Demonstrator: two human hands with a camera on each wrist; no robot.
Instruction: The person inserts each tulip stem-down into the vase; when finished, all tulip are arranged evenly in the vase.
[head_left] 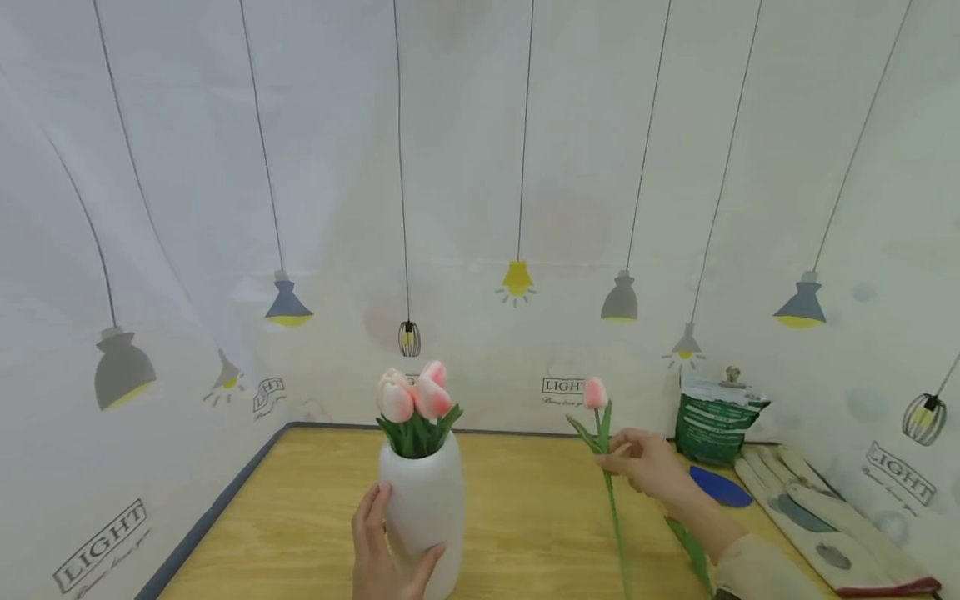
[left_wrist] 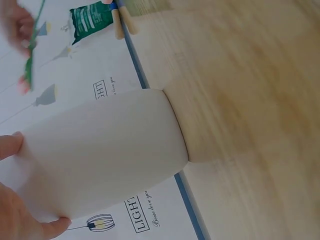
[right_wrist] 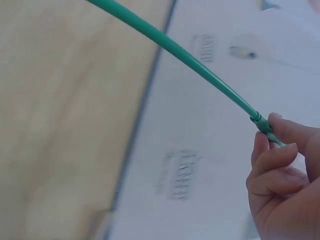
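Observation:
A white vase [head_left: 431, 508] stands upright on the wooden table, with several pink-and-white tulips [head_left: 412, 404] and their green leaves showing above its rim. My left hand [head_left: 378, 550] holds the vase's side, thumb and fingers spread around it; its base rests on the tabletop in the left wrist view. To the right, my right hand [head_left: 652, 467] pinches a single pink tulip [head_left: 595, 393] just below its leaves, bloom up and long stem hanging down. The right wrist view shows thumb and fingers closed on the green stem [right_wrist: 185, 56].
A green bag [head_left: 708, 425] with a clip on top stands at the back right. In front of it lie a blue oval piece [head_left: 720, 487], a pair of gloves [head_left: 825, 521] and a green leaf [head_left: 690, 550]. A lamp-printed sheet [head_left: 465, 208] hangs behind the table.

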